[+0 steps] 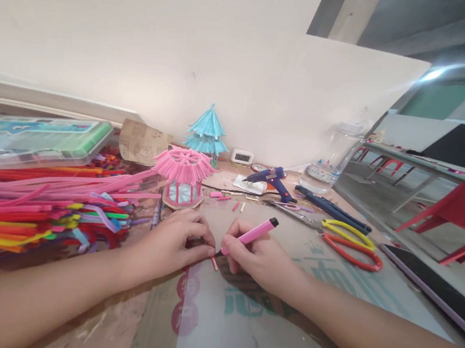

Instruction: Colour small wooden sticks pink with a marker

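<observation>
In my right hand (255, 250) is a pink marker (252, 235), gripped like a pen with its black end pointing up and right. The marker's tip reaches down towards my left hand (190, 239), whose thumb and fingers pinch a thin, short pink stick (214, 263). Both hands rest low over a printed sheet (234, 332). Just behind my left hand stands a small pavilion (184, 176) with a pink fuzzy roof and pale walls. A light-blue tiered pavilion roof (208, 131) rises behind it.
Bundles of coloured pipe cleaners (42, 201) and a plastic case (42, 139) lie at left. A blue glue gun (271, 181), scissors (351, 242), a dark blue long-handled tool (334, 209), a phone (434, 289) and a clear jar (328, 157) stand or lie at right. A small digital clock (242, 156) is by the wall.
</observation>
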Demonstrator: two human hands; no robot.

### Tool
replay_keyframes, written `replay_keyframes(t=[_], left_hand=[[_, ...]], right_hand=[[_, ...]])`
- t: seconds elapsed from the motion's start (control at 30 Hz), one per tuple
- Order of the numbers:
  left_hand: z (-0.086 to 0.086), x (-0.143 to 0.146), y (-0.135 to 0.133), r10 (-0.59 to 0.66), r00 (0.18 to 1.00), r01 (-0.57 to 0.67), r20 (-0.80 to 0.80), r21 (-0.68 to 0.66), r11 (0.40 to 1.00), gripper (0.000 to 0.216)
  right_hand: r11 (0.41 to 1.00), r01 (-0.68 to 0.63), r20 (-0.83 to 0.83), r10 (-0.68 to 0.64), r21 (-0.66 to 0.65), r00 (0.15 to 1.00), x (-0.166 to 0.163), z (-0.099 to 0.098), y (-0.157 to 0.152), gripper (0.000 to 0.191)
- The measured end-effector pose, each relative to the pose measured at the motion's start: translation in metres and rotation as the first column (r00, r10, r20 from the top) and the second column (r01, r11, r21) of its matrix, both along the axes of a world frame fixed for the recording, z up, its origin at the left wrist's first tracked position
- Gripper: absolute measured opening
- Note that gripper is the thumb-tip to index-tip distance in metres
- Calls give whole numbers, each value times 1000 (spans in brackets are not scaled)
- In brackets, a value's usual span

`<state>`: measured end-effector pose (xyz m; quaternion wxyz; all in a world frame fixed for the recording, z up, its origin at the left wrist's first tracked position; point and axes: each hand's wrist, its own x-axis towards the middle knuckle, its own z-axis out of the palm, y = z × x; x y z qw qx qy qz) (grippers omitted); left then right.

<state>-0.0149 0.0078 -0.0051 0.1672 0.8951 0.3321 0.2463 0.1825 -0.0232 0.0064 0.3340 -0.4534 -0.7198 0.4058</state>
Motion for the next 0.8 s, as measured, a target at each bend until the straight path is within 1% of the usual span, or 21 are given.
replay_keyframes(t=[0.23,0.4,0.53,0.63,0.8], left_hand=[[0,-1,0,-2,1000,2,2,0,1000,13],[-1,-1,1,2,1000,-2,2,6,1000,12],[-2,-1,2,-5,1000,5,12,-1,1000,14],[-3,-2,2,-7,1000,7,20,0,1000,16],[-3,-2,2,-12,1000,12,27,6,1000,14]], right_hand=[[1000,-12,32,12,-29,999,0,0,0,14],[997,-22,34,25,-74,999,-1,2,-1,14],[1000,-1,15,1,-14,1000,-1,-1,0,13],[1000,-11,36,10,20,999,-1,-3,2,13],[1000,-20,50,20,-6,999,-1,-1,3,13]])
